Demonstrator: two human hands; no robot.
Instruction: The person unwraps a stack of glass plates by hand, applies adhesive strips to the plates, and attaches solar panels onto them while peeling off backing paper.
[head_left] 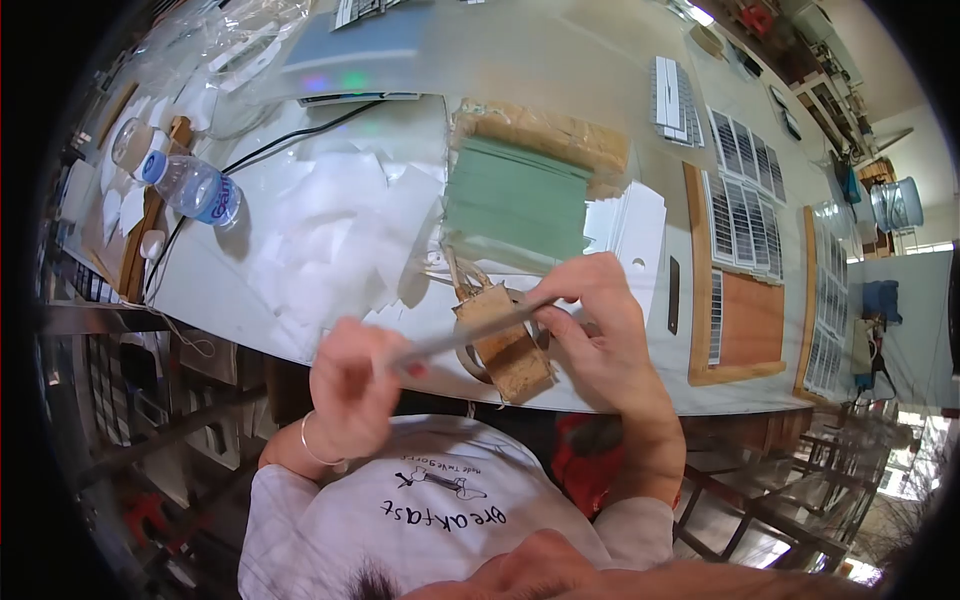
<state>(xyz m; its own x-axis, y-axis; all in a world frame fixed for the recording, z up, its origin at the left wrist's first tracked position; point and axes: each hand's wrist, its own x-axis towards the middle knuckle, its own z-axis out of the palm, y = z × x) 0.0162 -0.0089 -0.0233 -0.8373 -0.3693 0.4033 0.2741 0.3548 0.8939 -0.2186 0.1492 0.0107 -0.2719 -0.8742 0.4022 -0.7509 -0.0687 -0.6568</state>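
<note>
Bench [225, 300] below, a grey strip [470, 332] is pinched in the right hand [597, 325] and gripped by the blurred left hand [352, 385], its long axis slanting between them above a brown block [522, 368].

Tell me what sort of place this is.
Probably a small workshop or light-assembly room: the long worktable bears wood-edged trays with rows of striped pieces, a heap of white sheets and a green stack.

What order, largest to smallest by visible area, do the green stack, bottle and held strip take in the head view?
1. Green stack
2. Bottle
3. Held strip, long but thin; it seems nearer the camera, so true size is unsure.
</note>
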